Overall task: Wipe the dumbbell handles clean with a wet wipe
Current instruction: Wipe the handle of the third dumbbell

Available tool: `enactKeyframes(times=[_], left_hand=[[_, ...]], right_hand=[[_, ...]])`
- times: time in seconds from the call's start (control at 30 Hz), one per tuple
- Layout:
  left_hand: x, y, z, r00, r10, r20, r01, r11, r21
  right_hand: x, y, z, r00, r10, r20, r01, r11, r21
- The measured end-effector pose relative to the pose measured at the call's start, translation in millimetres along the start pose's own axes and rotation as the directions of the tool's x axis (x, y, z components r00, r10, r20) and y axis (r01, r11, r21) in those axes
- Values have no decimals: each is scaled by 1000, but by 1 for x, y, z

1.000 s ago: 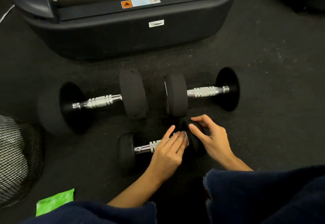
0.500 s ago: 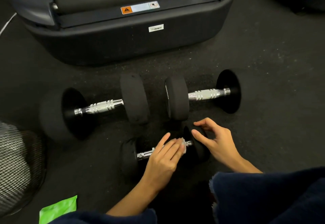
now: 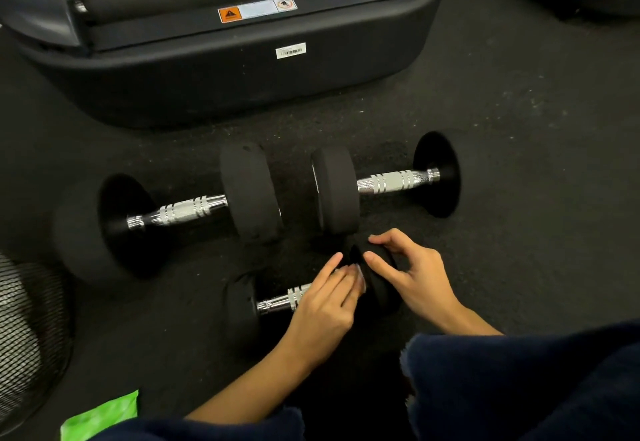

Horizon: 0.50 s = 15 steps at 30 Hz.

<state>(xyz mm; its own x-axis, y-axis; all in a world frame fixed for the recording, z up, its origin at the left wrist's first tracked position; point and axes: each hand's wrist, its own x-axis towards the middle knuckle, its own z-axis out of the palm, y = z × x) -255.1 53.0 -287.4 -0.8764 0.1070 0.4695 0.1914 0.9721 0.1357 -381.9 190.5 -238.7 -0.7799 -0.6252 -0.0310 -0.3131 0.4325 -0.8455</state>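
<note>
Three black dumbbells with chrome handles lie on the dark floor. The small dumbbell (image 3: 277,302) is nearest me. My left hand (image 3: 325,309) is wrapped over the right part of its handle, pressing a white wet wipe (image 3: 360,276) whose edge shows at my fingertips. My right hand (image 3: 415,274) grips the small dumbbell's right weight plate (image 3: 382,297) with fingers and thumb. Behind lie the large left dumbbell (image 3: 183,212) and the large right dumbbell (image 3: 391,181), untouched.
A big black machine base (image 3: 242,77) stands behind the dumbbells. A wire fan grille (image 3: 24,336) is at the left edge. A green wipe packet (image 3: 100,416) lies at the bottom left by my dark blue trouser legs (image 3: 519,388).
My left hand has slid with the wipe along the small dumbbell's handle, ending against the right plate. My right hand stays on that plate.
</note>
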Motion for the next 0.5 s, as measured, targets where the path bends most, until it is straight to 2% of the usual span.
enactKeyframes(times=[0.33, 0.5], left_hand=[[3, -2, -7, 998, -46, 49, 46, 999, -5], [-5, -8, -23, 994, -11, 107, 12, 1000, -8]], right_hand=[[1, -2, 0, 1000, 5, 7, -5, 1000, 7], [-1, -2, -6, 999, 2, 41, -1, 1000, -24]])
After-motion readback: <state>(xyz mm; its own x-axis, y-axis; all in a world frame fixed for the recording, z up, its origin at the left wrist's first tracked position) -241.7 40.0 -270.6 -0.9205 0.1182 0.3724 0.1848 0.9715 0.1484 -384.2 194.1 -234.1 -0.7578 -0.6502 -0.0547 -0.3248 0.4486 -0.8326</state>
